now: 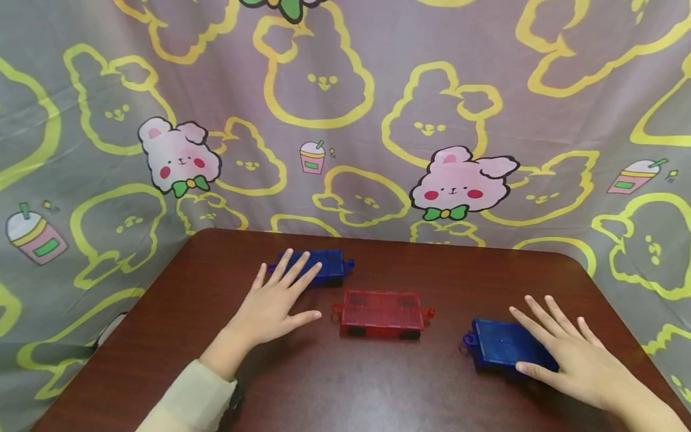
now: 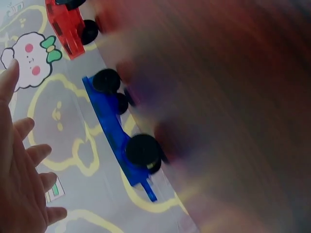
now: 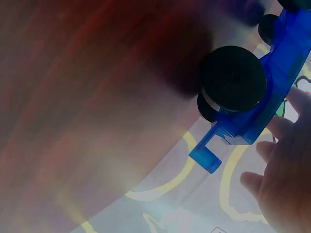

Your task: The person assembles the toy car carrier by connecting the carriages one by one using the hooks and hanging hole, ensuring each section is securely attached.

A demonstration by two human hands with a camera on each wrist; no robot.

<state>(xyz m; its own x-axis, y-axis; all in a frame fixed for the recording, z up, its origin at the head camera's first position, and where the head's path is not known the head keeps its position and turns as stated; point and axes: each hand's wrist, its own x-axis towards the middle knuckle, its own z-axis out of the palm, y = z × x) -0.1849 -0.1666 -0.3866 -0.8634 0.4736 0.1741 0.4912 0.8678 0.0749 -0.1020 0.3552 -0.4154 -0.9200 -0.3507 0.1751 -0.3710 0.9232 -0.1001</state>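
Three flat toy train wagons with black wheels stand on the table. My left hand (image 1: 270,312), fingers spread, hovers in front of the far blue wagon (image 1: 330,265) and overlaps its left part in the head view. In the left wrist view a gap shows between the fingers and that blue wagon (image 2: 108,121). At the middle stands the red wagon (image 1: 382,311), a ring on its left end and a peg on its right. My right hand (image 1: 583,363), also spread, reaches over the right end of the nearer blue wagon (image 1: 502,341), partly hiding it.
The dark brown wooden table (image 1: 410,390) has rounded far corners. A grey curtain (image 1: 345,144) with yellow outlines and rabbit faces hangs behind it and at both sides. A small dark object (image 1: 235,397) shows beside the left sleeve (image 1: 189,399).
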